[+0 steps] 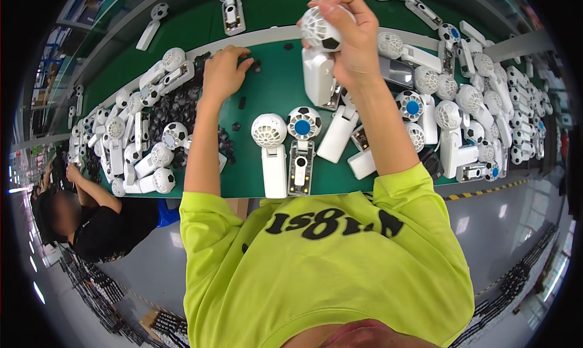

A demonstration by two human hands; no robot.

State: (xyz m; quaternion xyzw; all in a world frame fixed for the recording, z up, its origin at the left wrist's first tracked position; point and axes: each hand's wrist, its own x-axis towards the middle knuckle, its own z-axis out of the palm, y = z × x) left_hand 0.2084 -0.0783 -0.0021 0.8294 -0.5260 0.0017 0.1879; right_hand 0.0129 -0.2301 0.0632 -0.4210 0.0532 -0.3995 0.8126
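Note:
My right hand (pixel 358 41) is raised over the far side of the green table, its fingers wrapped round the round head of a white handheld fan (pixel 317 75). That head has a white grille and a black-and-white football pattern; the handle hangs below. My left hand (pixel 226 72) is over the table beside a heap of small black plastic pieces (pixel 176 112). Its thumb and index finger are apart, and a single black piece (pixel 257 66) lies just past them. Closest to me lie a closed white fan (pixel 274 166) and an opened fan (pixel 301 166) with a blue disc and exposed circuit board.
Many more football fans (pixel 449 114) crowd the table's right side, and another cluster (pixel 115 129) fills the left. A green conveyor belt (pixel 194 20) runs behind a pale rail, carrying a few fans. At far left sits a co-worker in black (pixel 109 226).

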